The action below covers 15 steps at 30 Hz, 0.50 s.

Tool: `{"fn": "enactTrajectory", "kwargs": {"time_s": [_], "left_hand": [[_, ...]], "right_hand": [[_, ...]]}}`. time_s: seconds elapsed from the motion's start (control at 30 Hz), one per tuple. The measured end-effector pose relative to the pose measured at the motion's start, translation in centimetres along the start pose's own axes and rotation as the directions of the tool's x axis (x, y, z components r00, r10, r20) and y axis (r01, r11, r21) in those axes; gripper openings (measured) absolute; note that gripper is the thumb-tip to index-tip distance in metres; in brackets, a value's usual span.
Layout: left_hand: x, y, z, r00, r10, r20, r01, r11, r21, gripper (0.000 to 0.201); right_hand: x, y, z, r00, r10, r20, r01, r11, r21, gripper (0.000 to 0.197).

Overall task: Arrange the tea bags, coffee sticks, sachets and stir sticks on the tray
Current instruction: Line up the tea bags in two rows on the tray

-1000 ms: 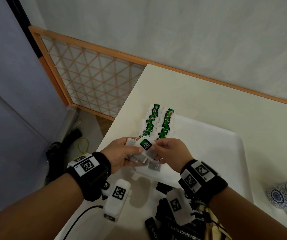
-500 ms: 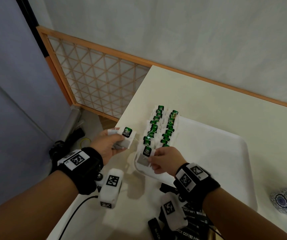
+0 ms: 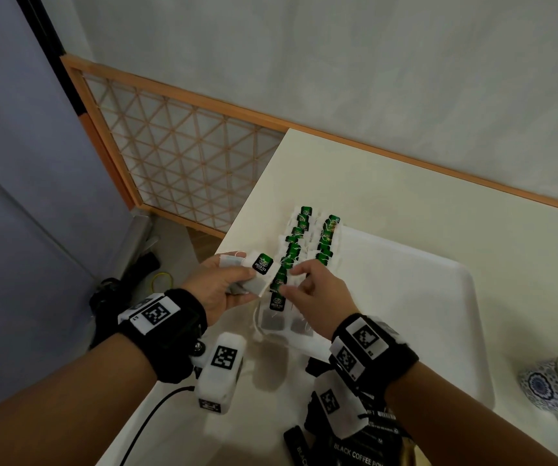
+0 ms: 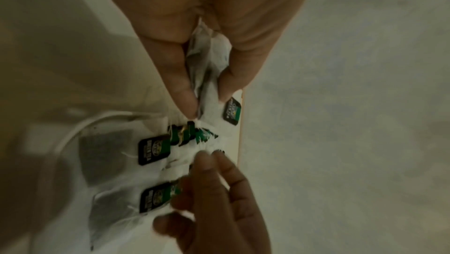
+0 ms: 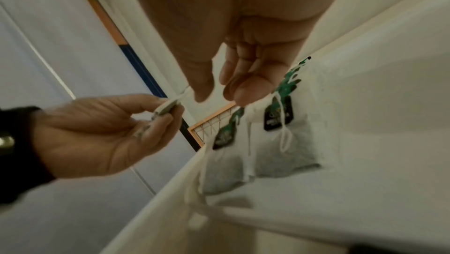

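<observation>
A small stack of white paper tea bags with green-black tags (image 3: 254,277) is pinched in the left hand (image 3: 217,290) as supply. Two rows of tea bags (image 3: 307,250) are laid overlapping along the white plastic tray (image 3: 439,297) left edge, likely for neatness. The right hand (image 3: 314,294) hovers just over the near row, fingers loosely bent, nothing held.

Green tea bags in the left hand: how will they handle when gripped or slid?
Likely floppy: the tea bags crumple between the left hand fingers. Probably very light, since a loose pinch carries several. The tag hangs on thin string, so it may snag or trail when slid into the rows on the tray.
</observation>
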<state>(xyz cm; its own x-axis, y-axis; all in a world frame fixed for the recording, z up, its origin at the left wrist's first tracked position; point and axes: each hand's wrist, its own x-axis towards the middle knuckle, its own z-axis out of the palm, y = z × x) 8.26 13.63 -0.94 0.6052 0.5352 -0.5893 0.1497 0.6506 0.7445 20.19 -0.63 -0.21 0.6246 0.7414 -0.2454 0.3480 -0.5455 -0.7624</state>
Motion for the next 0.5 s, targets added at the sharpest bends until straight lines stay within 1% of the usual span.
{"fn": "enactTrajectory", "kwargs": {"time_s": [0.07,0.13,0.23,0.27,0.37,0.5], "left_hand": [[-0.2,-0.1,0.6,0.999,0.0,0.042,-0.001,0.999,0.039,0.034],[-0.4,-0.2,1.3,0.996,0.003,0.084,-0.01,0.997,0.083,0.032],[-0.7,-0.2,2.3,0.992,0.004,0.125,-0.02,0.992,0.126,0.03],[-0.7,-0.1,2.5,0.992,0.005,0.126,-0.021,0.992,0.126,0.027],[-0.7,0.2,2.5,0.995,0.03,0.097,-0.039,0.995,0.091,0.02],[-0.5,0.6,2.0,0.996,0.084,0.007,-0.084,0.996,-0.008,0.023]], "right_hand": [[-0.2,-0.4,-0.2,1.0,-0.021,-0.007,0.022,0.995,0.099,0.027],[-0.2,-0.6,-0.2,0.999,0.015,0.03,-0.021,0.978,0.206,0.031],[-0.1,-0.7,-0.6,0.999,0.044,0.027,-0.051,0.937,0.347,0.014],[-0.1,-0.7,-0.8,0.999,0.048,0.009,-0.048,0.927,0.371,0.013],[0.0,-0.6,-1.8,0.997,0.064,-0.042,-0.039,0.897,0.44,0.01],[0.1,-0.4,-3.1,0.99,0.112,-0.08,-0.051,0.839,0.542,0.011]]}}
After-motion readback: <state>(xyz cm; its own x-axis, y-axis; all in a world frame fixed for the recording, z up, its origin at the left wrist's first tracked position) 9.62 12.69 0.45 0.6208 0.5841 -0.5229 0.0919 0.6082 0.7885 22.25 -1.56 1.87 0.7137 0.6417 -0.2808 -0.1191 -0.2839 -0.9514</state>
